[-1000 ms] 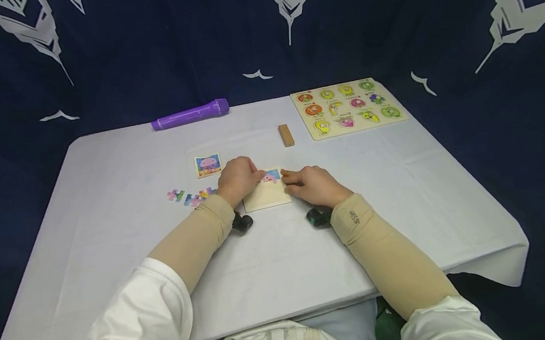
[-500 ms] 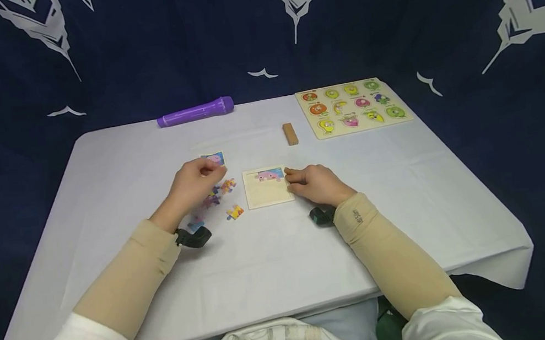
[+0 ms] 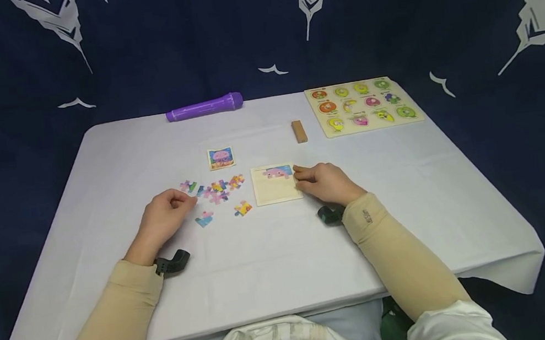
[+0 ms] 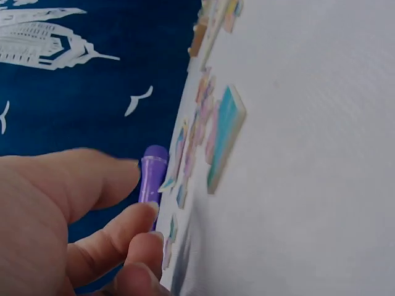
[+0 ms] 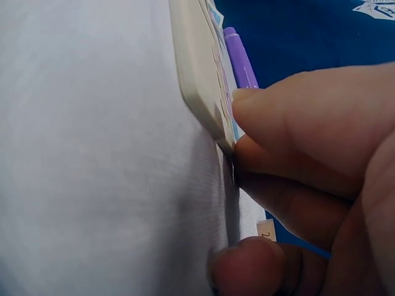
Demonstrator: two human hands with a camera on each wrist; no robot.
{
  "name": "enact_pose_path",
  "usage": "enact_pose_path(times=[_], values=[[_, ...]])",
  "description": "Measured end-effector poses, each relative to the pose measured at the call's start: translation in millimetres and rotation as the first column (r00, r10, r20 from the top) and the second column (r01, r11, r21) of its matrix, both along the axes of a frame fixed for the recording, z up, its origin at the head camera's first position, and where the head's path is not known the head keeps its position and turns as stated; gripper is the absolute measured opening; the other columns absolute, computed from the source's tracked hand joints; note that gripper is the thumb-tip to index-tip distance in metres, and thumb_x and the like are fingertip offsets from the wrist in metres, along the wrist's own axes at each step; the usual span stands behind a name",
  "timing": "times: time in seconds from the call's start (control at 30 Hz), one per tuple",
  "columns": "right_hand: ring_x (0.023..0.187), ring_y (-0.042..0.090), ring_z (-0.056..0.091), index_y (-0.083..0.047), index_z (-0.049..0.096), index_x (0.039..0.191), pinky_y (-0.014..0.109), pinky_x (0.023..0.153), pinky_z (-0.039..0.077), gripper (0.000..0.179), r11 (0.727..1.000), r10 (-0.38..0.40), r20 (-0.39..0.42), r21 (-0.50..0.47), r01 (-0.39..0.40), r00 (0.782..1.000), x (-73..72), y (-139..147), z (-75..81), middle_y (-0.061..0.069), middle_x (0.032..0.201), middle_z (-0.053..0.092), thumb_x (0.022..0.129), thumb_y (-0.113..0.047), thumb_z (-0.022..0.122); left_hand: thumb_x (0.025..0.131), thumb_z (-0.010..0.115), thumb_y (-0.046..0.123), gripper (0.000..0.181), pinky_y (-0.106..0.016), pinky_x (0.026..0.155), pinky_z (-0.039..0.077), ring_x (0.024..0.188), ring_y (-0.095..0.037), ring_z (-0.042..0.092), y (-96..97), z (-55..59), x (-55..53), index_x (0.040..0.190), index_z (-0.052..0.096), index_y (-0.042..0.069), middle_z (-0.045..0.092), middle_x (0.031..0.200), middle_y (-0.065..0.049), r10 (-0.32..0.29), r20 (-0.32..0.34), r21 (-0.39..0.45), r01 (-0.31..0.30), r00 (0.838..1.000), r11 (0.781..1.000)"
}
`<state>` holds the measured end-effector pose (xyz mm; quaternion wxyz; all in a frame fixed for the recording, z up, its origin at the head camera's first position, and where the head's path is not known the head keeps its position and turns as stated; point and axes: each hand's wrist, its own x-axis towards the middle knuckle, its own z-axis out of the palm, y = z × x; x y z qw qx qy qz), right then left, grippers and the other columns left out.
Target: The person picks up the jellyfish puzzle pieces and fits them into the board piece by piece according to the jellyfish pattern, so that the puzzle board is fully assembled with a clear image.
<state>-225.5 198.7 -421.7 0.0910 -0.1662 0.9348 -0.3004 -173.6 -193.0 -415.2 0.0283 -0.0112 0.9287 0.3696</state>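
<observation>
A small pale wooden jigsaw board [image 3: 275, 193] lies mid-table, with pink and blue pieces fitted along its upper right edge. My right hand [image 3: 326, 182] holds the board's right edge; in the right wrist view its thumb [image 5: 259, 105] lies over the top and the fingers sit against the side. My left hand [image 3: 165, 217] hovers left of the loose jigsaw pieces [image 3: 216, 192]. Its thumb and fingers are apart with nothing between them in the left wrist view. Nearer to me lie a blue-and-pink jigsaw piece [image 3: 204, 219] and a yellow one [image 3: 243, 208].
Behind the pieces lies a small pink-and-blue picture card [image 3: 221, 158]. A purple toy microphone [image 3: 205, 108] rests at the far edge. Further right are a brown wooden block [image 3: 299, 131] and a fruit puzzle board [image 3: 365, 106]. A dark blue curtain [image 3: 189, 45] hangs behind the white-covered table.
My left hand has left the board and moved left and nearer to me, past the loose pieces, uncovering them and the picture card. The right hand stays at the board's edge.
</observation>
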Motion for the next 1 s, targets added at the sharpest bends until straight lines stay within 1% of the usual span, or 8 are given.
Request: enact_pose_path(times=[0.13,0.27,0.37,0.47,0.7,0.77,0.9,1.0], values=[[0.144,0.026,0.046,-0.011,0.066,0.135,0.047,0.118,0.037,0.039,1.000,0.017,-0.006,-0.012,-0.017,1.000,1.2,1.1,-0.3,0.000,0.151,0.054,0.100,-0.029,0.067,0.092,0.072,0.051,0.038,-0.033,0.069,0.042,0.077,-0.022,0.056,0.0,-4.2,0.7,0.098,0.068,0.013,0.065,0.085,-0.003,-0.045,0.030,-0.104,0.048,0.999,0.993],[0.144,0.026,0.047,-0.012,0.066,0.136,0.047,0.118,0.037,0.039,1.000,0.008,-0.016,-0.018,-0.008,1.000,1.0,1.7,0.6,-0.001,0.151,0.054,0.100,-0.030,0.067,0.085,0.078,0.057,0.044,-0.032,0.071,0.042,0.080,-0.021,0.057,1.3,-3.5,1.5,0.099,0.069,0.016,0.064,0.090,-0.002,-0.099,0.048,-0.165,0.106,0.994,0.981],[0.144,0.025,0.046,-0.011,0.066,0.136,0.047,0.118,0.037,0.040,1.000,0.000,-0.015,-0.019,0.000,1.000,0.5,1.9,1.0,-0.002,0.151,0.054,0.100,-0.030,0.067,0.081,0.082,0.055,0.045,-0.032,0.072,0.042,0.083,-0.021,0.057,1.7,-2.9,1.5,0.102,0.069,0.017,0.065,0.095,-0.002,-0.134,0.050,-0.164,0.140,0.990,0.976],[0.144,0.026,0.046,-0.011,0.067,0.135,0.047,0.118,0.036,0.039,1.000,0.004,-0.011,-0.020,-0.004,1.000,0.2,1.6,0.8,-0.001,0.151,0.054,0.100,-0.030,0.067,0.082,0.083,0.049,0.039,-0.033,0.073,0.042,0.084,-0.020,0.057,2.2,-4.2,1.5,0.103,0.071,0.018,0.066,0.098,-0.001,-0.163,0.038,-0.141,0.167,0.986,0.976],[0.145,0.026,0.045,-0.011,0.067,0.135,0.047,0.119,0.036,0.039,1.000,-0.003,-0.011,-0.019,0.003,1.000,0.6,1.0,0.7,-0.001,0.151,0.055,0.100,-0.031,0.067,0.089,0.081,0.038,0.022,-0.034,0.076,0.044,0.086,-0.020,0.059,5.1,-7.4,1.7,0.100,0.075,0.020,0.069,0.097,0.000,-0.206,-0.053,-0.115,0.199,0.977,0.973],[0.145,0.026,0.045,-0.011,0.067,0.135,0.047,0.119,0.036,0.040,1.000,-0.003,-0.010,-0.016,0.003,1.000,0.9,1.1,0.6,-0.001,0.151,0.055,0.101,-0.030,0.067,0.087,0.082,0.040,0.025,-0.035,0.076,0.044,0.087,-0.021,0.059,5.3,-7.1,1.7,0.100,0.075,0.019,0.069,0.097,-0.001,-0.205,-0.056,-0.120,0.197,0.977,0.973],[0.144,0.025,0.047,-0.011,0.068,0.134,0.046,0.119,0.036,0.039,1.000,-0.006,-0.008,-0.015,0.006,1.000,1.1,1.5,0.3,-0.001,0.150,0.055,0.100,-0.031,0.067,0.078,0.087,0.049,0.040,-0.034,0.074,0.044,0.086,-0.021,0.058,4.6,-5.7,1.7,0.098,0.071,0.019,0.067,0.097,-0.001,-0.197,-0.016,-0.157,0.192,0.980,0.969],[0.144,0.026,0.047,-0.011,0.068,0.134,0.047,0.119,0.036,0.039,1.000,-0.006,-0.012,-0.010,0.006,1.000,1.1,2.0,0.7,-0.001,0.150,0.055,0.100,-0.031,0.067,0.075,0.089,0.050,0.043,-0.033,0.073,0.043,0.086,-0.020,0.058,4.2,-4.9,1.6,0.097,0.071,0.018,0.067,0.095,-0.001,-0.201,0.003,-0.174,0.199,0.980,0.964]])
